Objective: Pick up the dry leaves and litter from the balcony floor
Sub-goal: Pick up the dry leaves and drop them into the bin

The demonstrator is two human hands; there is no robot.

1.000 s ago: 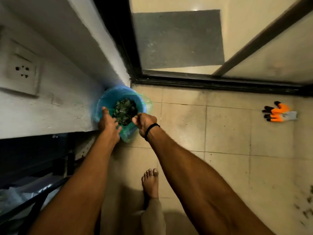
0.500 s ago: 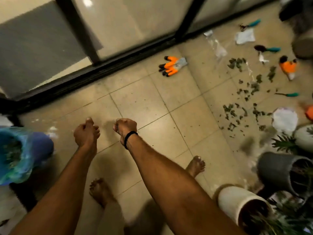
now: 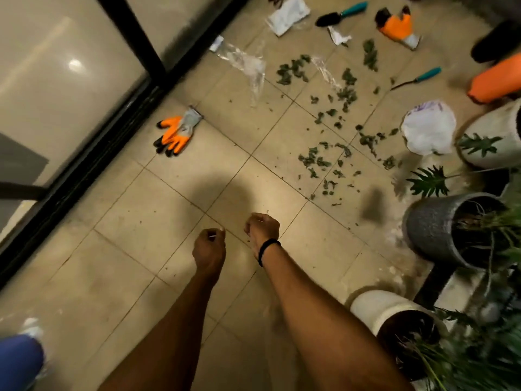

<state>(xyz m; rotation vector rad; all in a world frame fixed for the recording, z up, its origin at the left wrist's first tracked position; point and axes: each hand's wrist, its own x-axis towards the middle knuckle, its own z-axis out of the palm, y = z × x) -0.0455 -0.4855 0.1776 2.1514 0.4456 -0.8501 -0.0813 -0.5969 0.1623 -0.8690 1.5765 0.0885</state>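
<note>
Reaching out over the beige tiled balcony floor [image 3: 135, 227], a person is holding both bare forearms low in front of them. A rounded blue plastic container [image 3: 17, 359] is showing at the near left corner, and a white round plant pot [image 3: 377, 309] with thin green blades is standing at the near right. The left hand [image 3: 209, 248] is hanging with its back to the camera, fingers loosely curled under and nothing visible in them. Just right of it, and apart from it, the right hand [image 3: 262, 230], wearing a thin black wristband [image 3: 267, 248], is hanging the same way, its fingers curling loosely around nothing that can be seen. A dark grey textured pot [image 3: 431, 227] is standing to their right.

Farther out, the scattered dry green leaves [image 3: 324, 162] are lying across several tiles, well apart from both hands. An orange-and-grey work glove [image 3: 176, 134] is lying flat to their left, near the black-framed sliding glass door [image 3: 84, 170]. A crumpled white round bag [image 3: 428, 128] is sitting at the leaves' right edge. Beyond, a clear plastic wrapper [image 3: 245, 63], a thin teal-handled tool [image 3: 417, 79], a second orange glove [image 3: 396, 26], a black trowel with a teal handle [image 3: 341, 14] and a white paper packet [image 3: 287, 14] are littering the far floor.
</note>
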